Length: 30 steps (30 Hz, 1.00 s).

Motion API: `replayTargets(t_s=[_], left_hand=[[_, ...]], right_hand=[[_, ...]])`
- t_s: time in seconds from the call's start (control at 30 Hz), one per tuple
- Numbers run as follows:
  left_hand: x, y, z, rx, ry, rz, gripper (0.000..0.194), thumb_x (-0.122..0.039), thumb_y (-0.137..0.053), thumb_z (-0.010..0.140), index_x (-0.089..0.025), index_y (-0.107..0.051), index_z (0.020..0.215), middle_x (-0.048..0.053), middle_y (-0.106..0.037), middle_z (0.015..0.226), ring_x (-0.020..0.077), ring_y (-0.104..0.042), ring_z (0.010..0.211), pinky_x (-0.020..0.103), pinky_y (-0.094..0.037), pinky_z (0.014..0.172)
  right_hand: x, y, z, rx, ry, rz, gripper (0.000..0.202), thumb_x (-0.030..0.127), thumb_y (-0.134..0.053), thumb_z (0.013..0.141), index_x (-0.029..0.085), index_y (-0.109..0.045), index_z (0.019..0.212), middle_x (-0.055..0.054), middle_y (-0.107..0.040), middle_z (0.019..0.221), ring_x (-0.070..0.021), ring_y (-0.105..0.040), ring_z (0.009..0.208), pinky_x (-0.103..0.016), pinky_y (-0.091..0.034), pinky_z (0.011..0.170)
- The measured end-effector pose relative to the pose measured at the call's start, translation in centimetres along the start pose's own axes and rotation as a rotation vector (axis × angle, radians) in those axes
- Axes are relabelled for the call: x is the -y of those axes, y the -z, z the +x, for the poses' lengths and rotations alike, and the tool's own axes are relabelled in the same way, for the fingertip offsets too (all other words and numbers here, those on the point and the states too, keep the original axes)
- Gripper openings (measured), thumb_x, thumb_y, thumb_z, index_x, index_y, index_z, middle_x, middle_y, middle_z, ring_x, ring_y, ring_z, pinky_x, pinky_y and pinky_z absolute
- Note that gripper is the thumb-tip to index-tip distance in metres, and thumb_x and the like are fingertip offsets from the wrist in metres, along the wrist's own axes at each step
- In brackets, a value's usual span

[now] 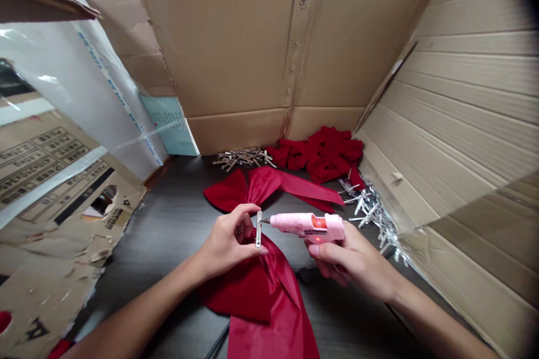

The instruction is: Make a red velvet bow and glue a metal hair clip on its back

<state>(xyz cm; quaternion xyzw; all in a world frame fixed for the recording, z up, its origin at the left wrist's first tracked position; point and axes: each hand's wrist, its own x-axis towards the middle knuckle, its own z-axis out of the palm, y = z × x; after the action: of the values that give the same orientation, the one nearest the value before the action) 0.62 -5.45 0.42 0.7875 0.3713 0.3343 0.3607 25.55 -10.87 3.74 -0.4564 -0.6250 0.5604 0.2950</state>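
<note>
My left hand [229, 241] pinches a small silver metal clip [258, 230] upright between thumb and fingers. My right hand [349, 255] is wrapped round the handle of a pink glue gun [301, 225], whose nozzle points left and meets or nearly meets the clip. A red light glows on the gun's side. Below my left hand lies a red fabric bow [244, 286], with a shiny tail running toward the bottom edge. Another red bow [263, 185] lies just beyond my hands, its tail stretching right.
Silver clips [242, 158] are heaped at the back of the dark table [164, 207], beside a pile of red fabric pieces [328, 154]. Silvery strips [374, 210] lie along the right. Cardboard walls [227, 39] enclose the back and sides. Dark cables show near the bottom.
</note>
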Motion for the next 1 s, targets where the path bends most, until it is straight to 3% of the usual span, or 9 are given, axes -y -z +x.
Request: replayTargets(t_s=[0.07, 0.17, 0.23, 0.3, 0.4, 0.67, 0.8, 0.87, 1.0], left_hand=[[0.0, 0.0, -0.1, 0.005, -0.012, -0.018, 0.064, -0.038, -0.082, 0.068, -0.02, -0.05, 0.121, -0.006, -0.05, 0.07, 0.0098, -0.047, 0.059, 0.022, -0.038, 0.053], [-0.2, 0.0, -0.2, -0.001, -0.034, -0.047, 0.063, -0.036, -0.081, 0.07, -0.02, -0.05, 0.121, -0.007, -0.048, 0.069, 0.009, -0.045, 0.057, 0.021, -0.036, 0.051], [-0.3, 0.0, -0.2, -0.002, -0.035, -0.055, 0.062, -0.035, -0.081, 0.07, -0.02, -0.05, 0.121, -0.007, -0.047, 0.068, 0.0087, -0.044, 0.057, 0.02, -0.035, 0.05], [-0.3, 0.0, -0.1, 0.005, -0.024, -0.06, 0.062, -0.034, -0.081, 0.07, -0.02, -0.05, 0.121, -0.007, -0.047, 0.069, 0.0088, -0.044, 0.058, 0.02, -0.035, 0.05], [-0.3, 0.0, -0.1, 0.002, -0.011, -0.068, 0.062, -0.032, -0.081, 0.07, -0.02, -0.049, 0.121, -0.007, -0.048, 0.069, 0.0094, -0.045, 0.059, 0.021, -0.037, 0.052], [-0.3, 0.6, 0.2, -0.094, 0.035, -0.093, 0.059, -0.028, -0.078, 0.072, -0.021, -0.044, 0.12, -0.008, -0.049, 0.069, 0.0096, -0.046, 0.059, 0.021, -0.035, 0.052], [-0.1, 0.7, 0.3, -0.126, 0.047, -0.097, 0.059, -0.028, -0.077, 0.073, -0.021, -0.043, 0.121, -0.007, -0.051, 0.069, 0.0096, -0.045, 0.058, 0.021, -0.035, 0.052], [-0.1, 0.6, 0.3, -0.139, 0.055, -0.101, 0.06, -0.028, -0.077, 0.073, -0.021, -0.043, 0.121, -0.007, -0.051, 0.069, 0.0097, -0.045, 0.058, 0.022, -0.035, 0.053], [-0.2, 0.6, 0.4, -0.122, 0.062, -0.113, 0.059, -0.026, -0.077, 0.073, -0.02, -0.043, 0.121, -0.007, -0.051, 0.07, 0.0098, -0.046, 0.06, 0.021, -0.035, 0.054]], right_hand=[[-0.6, 0.4, 0.4, -0.109, 0.039, -0.156, 0.041, 0.031, -0.049, 0.082, 0.015, -0.062, 0.117, 0.003, -0.051, 0.052, -0.0119, -0.042, 0.041, -0.023, -0.032, 0.04], [-1.5, 1.4, 1.0, -0.499, 0.173, -0.575, 0.018, 0.028, -0.049, 0.078, 0.017, -0.063, 0.079, -0.003, -0.058, 0.066, -0.0182, -0.054, 0.059, -0.029, -0.041, 0.054], [-1.9, 2.1, 1.1, -0.641, 0.233, -0.727, 0.016, 0.029, -0.047, 0.081, 0.019, -0.056, 0.073, -0.005, -0.06, 0.073, -0.0205, -0.056, 0.066, -0.032, -0.042, 0.062], [-2.1, 2.5, 0.9, -0.675, 0.286, -0.781, 0.015, 0.029, -0.045, 0.085, 0.02, -0.052, 0.074, -0.005, -0.06, 0.077, -0.0204, -0.057, 0.068, -0.032, -0.043, 0.064], [-2.3, 2.5, 0.7, -0.628, 0.348, -0.883, 0.011, 0.026, -0.043, 0.087, 0.021, -0.047, 0.078, -0.005, -0.058, 0.081, -0.0196, -0.056, 0.068, -0.032, -0.041, 0.063], [-3.0, 2.1, 0.8, -0.205, 0.35, -1.266, 0.009, 0.012, -0.043, 0.09, 0.02, -0.047, 0.088, -0.005, -0.056, 0.085, -0.0202, -0.054, 0.072, -0.03, -0.038, 0.059], [-4.2, 2.5, 1.0, -0.093, 0.239, -1.223, 0.012, 0.01, -0.042, 0.093, 0.018, -0.05, 0.09, -0.007, -0.057, 0.09, -0.0188, -0.055, 0.075, -0.028, -0.042, 0.06], [-4.6, 3.0, 1.1, -0.078, 0.198, -1.159, 0.005, 0.016, -0.051, 0.091, 0.017, -0.053, 0.095, -0.008, -0.057, 0.094, -0.0204, -0.057, 0.082, -0.029, -0.046, 0.067], [-3.8, 3.9, 0.8, -0.054, 0.269, -1.033, 0.019, 0.019, -0.062, 0.085, 0.019, -0.059, 0.104, -0.01, -0.057, 0.108, -0.0232, -0.058, 0.096, -0.035, -0.049, 0.083]])
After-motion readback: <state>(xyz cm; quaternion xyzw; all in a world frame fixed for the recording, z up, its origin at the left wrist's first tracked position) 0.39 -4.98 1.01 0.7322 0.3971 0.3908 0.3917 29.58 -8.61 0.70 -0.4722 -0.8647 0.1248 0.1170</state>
